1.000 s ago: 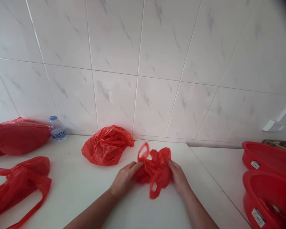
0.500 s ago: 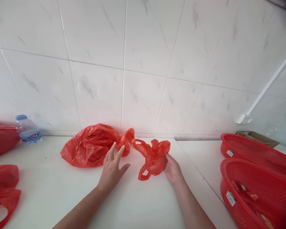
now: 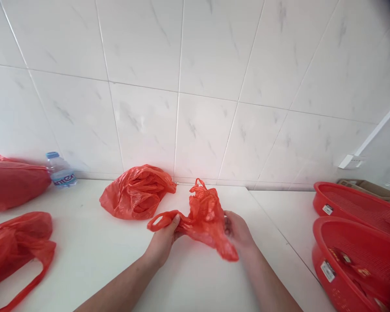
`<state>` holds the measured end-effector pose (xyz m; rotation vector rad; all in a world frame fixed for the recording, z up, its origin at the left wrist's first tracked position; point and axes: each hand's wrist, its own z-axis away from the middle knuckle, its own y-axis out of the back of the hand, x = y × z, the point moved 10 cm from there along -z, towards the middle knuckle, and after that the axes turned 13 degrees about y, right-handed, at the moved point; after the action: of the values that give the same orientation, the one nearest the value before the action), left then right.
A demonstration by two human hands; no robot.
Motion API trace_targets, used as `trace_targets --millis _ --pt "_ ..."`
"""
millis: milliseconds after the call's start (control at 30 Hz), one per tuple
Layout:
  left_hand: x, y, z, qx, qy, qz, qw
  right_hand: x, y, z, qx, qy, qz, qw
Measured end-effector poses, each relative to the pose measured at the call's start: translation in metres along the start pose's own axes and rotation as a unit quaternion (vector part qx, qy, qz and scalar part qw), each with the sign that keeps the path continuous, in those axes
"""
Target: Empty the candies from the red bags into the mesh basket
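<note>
A crumpled red plastic bag (image 3: 208, 216) hangs over the white table between my two hands. My left hand (image 3: 165, 237) is closed on it near one loop handle, thumb on top, and the handle sticks out to the left. At the bag's right side, my right hand (image 3: 238, 229) has its fingers curled against the plastic; they are partly hidden and slightly blurred. Just behind, against the wall, lies a bunched heap of red plastic bags (image 3: 138, 193), which neither hand touches.
Far left are a full red bag (image 3: 16, 184), a water bottle (image 3: 61, 171) with a blue cap and another red bag (image 3: 22, 242) with a long handle. Two red plastic baskets (image 3: 328, 260) stand at the right, the nearer holding small packets. A cardboard box (image 3: 370, 190) sits behind them.
The red bag has come away from the heap and been turned and spread. My left hand, open before, has taken hold of it. The view has shifted slightly left.
</note>
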<state>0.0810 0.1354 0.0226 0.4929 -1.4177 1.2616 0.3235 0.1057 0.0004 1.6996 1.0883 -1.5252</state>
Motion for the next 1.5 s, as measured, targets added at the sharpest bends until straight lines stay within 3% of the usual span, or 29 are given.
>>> trace_targets --millis 100,167,267,367,533,600,667,800,1033,1100,1167,1200,1267,1300,1333,1367,1433,1467,1500 --pt "-0.001 0.015 -0.004 0.046 -0.008 0.010 0.999 -0.023 0.024 0.011 0.085 0.029 0.077 0.993" --pt "-0.003 0.017 -0.005 0.054 -0.011 0.010 0.998 -0.046 0.021 0.031 0.097 0.072 0.128 0.984" --pt "-0.004 0.011 -0.003 0.049 -0.010 0.008 0.999 -0.075 -0.020 0.067 0.006 0.171 0.241 0.955" --pt "-0.005 -0.003 0.003 0.010 -0.002 0.003 1.000 -0.073 -0.048 0.090 -0.054 0.219 0.299 0.927" --pt "-0.007 -0.003 0.008 0.004 0.035 0.019 0.999 -0.015 -0.027 0.071 -0.137 0.020 0.160 0.977" --pt "-0.002 0.000 0.009 0.001 0.026 0.018 1.000 -0.009 -0.005 0.060 -0.125 -0.029 0.078 0.989" --pt "0.005 0.000 0.008 -0.021 0.014 0.010 1.000 -0.007 0.018 0.052 -0.074 -0.081 -0.040 0.993" --pt "0.007 -0.001 0.005 -0.043 0.023 0.001 0.999 -0.016 0.041 0.046 0.002 -0.129 -0.217 0.968" --pt "-0.005 0.029 0.001 0.053 0.086 0.027 0.995 -0.034 0.034 0.065 -0.093 -0.207 -0.344 0.911" --pt "-0.002 0.027 0.014 0.032 0.104 -0.018 0.994 -0.031 0.038 0.073 -0.104 -0.221 -0.336 0.910" --pt "0.012 0.021 0.035 0.027 0.071 -0.148 0.986 -0.029 0.042 0.079 -0.112 -0.218 -0.307 0.920" --pt "0.030 0.024 0.050 0.089 0.003 -0.224 0.971 -0.029 0.042 0.082 -0.117 -0.215 -0.293 0.924" --pt "0.077 0.008 0.095 0.194 -0.219 -0.353 0.889 -0.028 0.036 0.089 -0.128 -0.221 -0.273 0.927" --pt "0.089 -0.016 0.119 0.188 -0.326 -0.401 0.835 -0.029 0.031 0.092 -0.133 -0.227 -0.270 0.926" --pt "0.090 -0.046 0.138 0.141 -0.405 -0.445 0.786 -0.029 0.024 0.096 -0.139 -0.233 -0.270 0.924" --pt "0.079 -0.078 0.148 0.051 -0.444 -0.494 0.745 -0.029 0.018 0.100 -0.146 -0.241 -0.273 0.920" --pt "0.038 -0.125 0.147 -0.127 -0.415 -0.605 0.668 -0.030 0.007 0.108 -0.163 -0.257 -0.281 0.910" --pt "0.018 -0.134 0.137 -0.169 -0.369 -0.664 0.629 -0.030 0.005 0.111 -0.172 -0.261 -0.279 0.908" --pt "0.003 -0.135 0.121 -0.174 -0.317 -0.714 0.599 -0.029 0.007 0.112 -0.180 -0.261 -0.270 0.909"
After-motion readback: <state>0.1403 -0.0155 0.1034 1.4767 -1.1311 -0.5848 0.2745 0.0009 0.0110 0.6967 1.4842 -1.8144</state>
